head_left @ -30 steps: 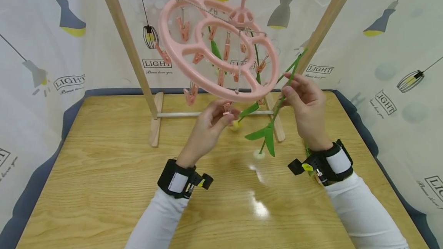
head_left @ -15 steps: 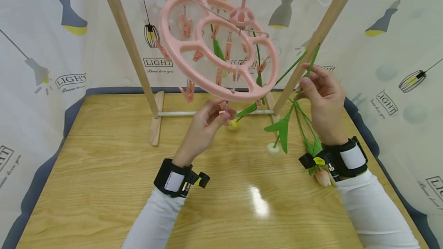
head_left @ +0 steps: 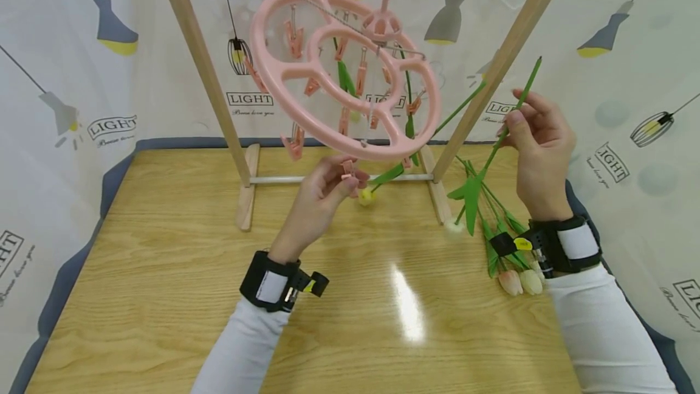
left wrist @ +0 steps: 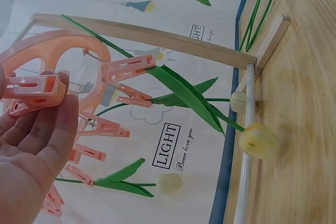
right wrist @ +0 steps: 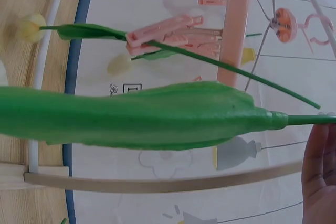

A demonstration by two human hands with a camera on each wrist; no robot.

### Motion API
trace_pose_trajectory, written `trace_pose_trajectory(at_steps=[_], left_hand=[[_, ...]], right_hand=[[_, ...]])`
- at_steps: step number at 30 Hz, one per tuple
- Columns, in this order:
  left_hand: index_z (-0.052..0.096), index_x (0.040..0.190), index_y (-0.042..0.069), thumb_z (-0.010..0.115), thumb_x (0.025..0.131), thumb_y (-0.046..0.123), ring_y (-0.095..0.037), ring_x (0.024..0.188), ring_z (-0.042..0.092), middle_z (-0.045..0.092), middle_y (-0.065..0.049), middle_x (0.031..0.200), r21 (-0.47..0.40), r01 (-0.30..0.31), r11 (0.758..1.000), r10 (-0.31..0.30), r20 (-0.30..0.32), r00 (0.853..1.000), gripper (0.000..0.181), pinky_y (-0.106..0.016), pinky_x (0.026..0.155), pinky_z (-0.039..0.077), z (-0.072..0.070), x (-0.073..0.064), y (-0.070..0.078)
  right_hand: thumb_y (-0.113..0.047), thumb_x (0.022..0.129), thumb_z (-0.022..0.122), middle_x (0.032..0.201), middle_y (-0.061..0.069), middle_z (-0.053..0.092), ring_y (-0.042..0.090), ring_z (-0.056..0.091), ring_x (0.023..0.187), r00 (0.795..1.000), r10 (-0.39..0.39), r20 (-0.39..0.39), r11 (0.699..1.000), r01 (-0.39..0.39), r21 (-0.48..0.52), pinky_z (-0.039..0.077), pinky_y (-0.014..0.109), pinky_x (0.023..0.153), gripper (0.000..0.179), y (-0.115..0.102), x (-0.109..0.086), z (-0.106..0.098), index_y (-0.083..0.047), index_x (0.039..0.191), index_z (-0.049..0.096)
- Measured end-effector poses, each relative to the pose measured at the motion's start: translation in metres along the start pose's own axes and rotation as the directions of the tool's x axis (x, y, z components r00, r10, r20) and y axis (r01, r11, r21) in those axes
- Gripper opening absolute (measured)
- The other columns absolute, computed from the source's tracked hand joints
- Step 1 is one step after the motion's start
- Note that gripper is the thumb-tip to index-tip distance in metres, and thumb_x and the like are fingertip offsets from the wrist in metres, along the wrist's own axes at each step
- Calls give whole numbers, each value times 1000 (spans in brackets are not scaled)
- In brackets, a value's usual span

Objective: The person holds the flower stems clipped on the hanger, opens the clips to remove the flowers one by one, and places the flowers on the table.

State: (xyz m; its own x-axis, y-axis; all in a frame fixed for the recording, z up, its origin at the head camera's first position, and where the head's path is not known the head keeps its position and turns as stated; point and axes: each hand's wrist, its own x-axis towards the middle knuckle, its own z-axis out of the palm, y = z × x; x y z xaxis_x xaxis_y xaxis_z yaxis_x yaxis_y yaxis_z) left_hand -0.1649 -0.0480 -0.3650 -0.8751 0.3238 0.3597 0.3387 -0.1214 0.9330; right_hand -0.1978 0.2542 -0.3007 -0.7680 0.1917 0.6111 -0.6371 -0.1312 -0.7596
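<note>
A pink drying hanger, an oval ring with several pink clothespins, hangs from above. At its front rim my left hand pinches a pink clothespin between thumb and fingers. Off to the right, my right hand pinches the green stem of a tulip, whose pale flower points down. A yellow tulip hangs head-down from a clothespin close to the left hand. Farther back in the left wrist view, a white tulip hangs from another pin.
Several loose tulips lie on the wooden table, under the right forearm. A wooden stand frames the hanger on both sides, with a white rod low across it. A printed curtain surrounds the table.
My right hand has moved right with the tulip, away from the hanger, uncovering the loose tulips on the table. The left hand has shifted slightly left, still pinching the clothespin.
</note>
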Motion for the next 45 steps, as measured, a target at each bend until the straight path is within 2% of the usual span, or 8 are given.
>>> trace_pose_trajectory(at_steps=[7, 16, 21, 28, 30, 35, 38, 45], left_hand=[[46, 132, -4, 48, 99, -1, -31, 103, 62, 62, -31, 115, 1, 4, 1000, -4, -1, 1000, 33, -26, 82, 56, -1, 0, 0], [46, 129, -5, 48, 99, -1, -31, 102, 62, 61, -30, 116, -1, 5, 1000, -5, -8, 1000, 30, -53, 87, 56, -2, 0, 1], [46, 129, -5, 48, 99, 0, -31, 102, 62, 61, -31, 116, 1, 3, 1000, -3, -9, 1000, 30, -56, 86, 55, -3, 0, 1], [46, 129, -5, 48, 99, -1, -31, 101, 62, 61, -31, 116, -1, 1, 1000, -1, -14, 1000, 30, -34, 84, 59, -3, 0, 0], [46, 129, -6, 48, 99, -1, -31, 102, 62, 61, -31, 116, -5, 1, 1000, -1, -14, 1000, 30, -36, 84, 59, -3, 0, 1], [46, 129, -5, 48, 99, -1, -29, 101, 62, 62, -31, 116, -5, 5, 1000, -5, -15, 1000, 30, -43, 85, 58, -3, -1, 0], [46, 129, -5, 48, 99, -1, -28, 100, 62, 62, -31, 116, -9, 4, 1000, -5, -16, 1000, 30, -31, 83, 58, -3, 0, -1], [45, 129, -6, 47, 99, -1, -30, 98, 61, 61, -33, 115, -18, -13, 1000, 13, -20, 1000, 30, -24, 79, 56, -3, 0, -2]], right_hand=[[7, 91, 59, 77, 4, 64, 16, 57, 65, 999, -25, -47, 999, 23, -41, 55, 16, 51, 25, 4, 8, -14, 8, 115, 65], [9, 88, 61, 76, 6, 65, 15, 56, 64, 995, 23, -99, 999, -26, -34, 53, 15, 50, 23, 12, 17, -37, 8, 111, 68], [5, 87, 64, 75, 4, 65, 14, 55, 64, 992, 25, -122, 995, -36, -91, 52, 14, 50, 24, 16, 19, -49, 8, 110, 68], [2, 88, 65, 74, 2, 65, 12, 54, 64, 990, 39, -138, 983, -63, -174, 50, 12, 49, 25, 18, 25, -65, 5, 112, 69], [3, 88, 64, 73, -1, 65, 11, 54, 62, 990, 32, -138, 972, -63, -226, 49, 10, 48, 24, 20, 27, -71, 4, 112, 69], [2, 90, 63, 74, -4, 64, 8, 54, 59, 985, 45, -165, 929, -101, -355, 47, 8, 48, 24, 21, 31, -88, 0, 112, 71], [-2, 90, 65, 75, -5, 63, 7, 54, 60, 970, 91, -226, 892, -180, -414, 47, 7, 48, 24, 18, 33, -98, -5, 112, 73], [-10, 90, 66, 76, -17, 62, 0, 54, 67, 934, 142, -327, 713, -326, -620, 44, 3, 52, 30, 23, 37, -124, -9, 119, 70]])
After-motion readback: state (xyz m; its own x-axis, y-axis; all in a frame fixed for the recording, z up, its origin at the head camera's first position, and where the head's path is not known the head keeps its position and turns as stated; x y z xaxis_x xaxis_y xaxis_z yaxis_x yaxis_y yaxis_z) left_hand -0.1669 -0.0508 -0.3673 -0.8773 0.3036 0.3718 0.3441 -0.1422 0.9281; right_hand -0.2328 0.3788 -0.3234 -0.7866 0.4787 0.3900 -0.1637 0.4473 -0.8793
